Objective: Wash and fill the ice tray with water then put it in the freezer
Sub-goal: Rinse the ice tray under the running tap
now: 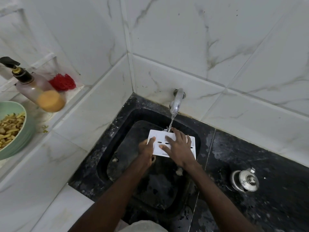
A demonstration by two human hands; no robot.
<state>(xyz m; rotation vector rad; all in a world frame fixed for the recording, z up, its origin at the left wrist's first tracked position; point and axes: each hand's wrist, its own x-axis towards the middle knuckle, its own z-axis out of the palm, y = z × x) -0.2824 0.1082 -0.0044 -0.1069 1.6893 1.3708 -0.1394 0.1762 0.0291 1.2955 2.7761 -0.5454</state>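
Left hand (147, 148) grips ice tray (157, 139), seemingly long axis left-right; right hand (178, 148) spread flat on it.

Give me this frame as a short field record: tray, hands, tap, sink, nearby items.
ice tray: white, over the sink under the stream
left hand: grips the tray's left edge
right hand: fingers spread flat on the tray
tap: running
sink: black stone
counter, right: steel lidded pot
ledge, left: pump bottle, green bowl
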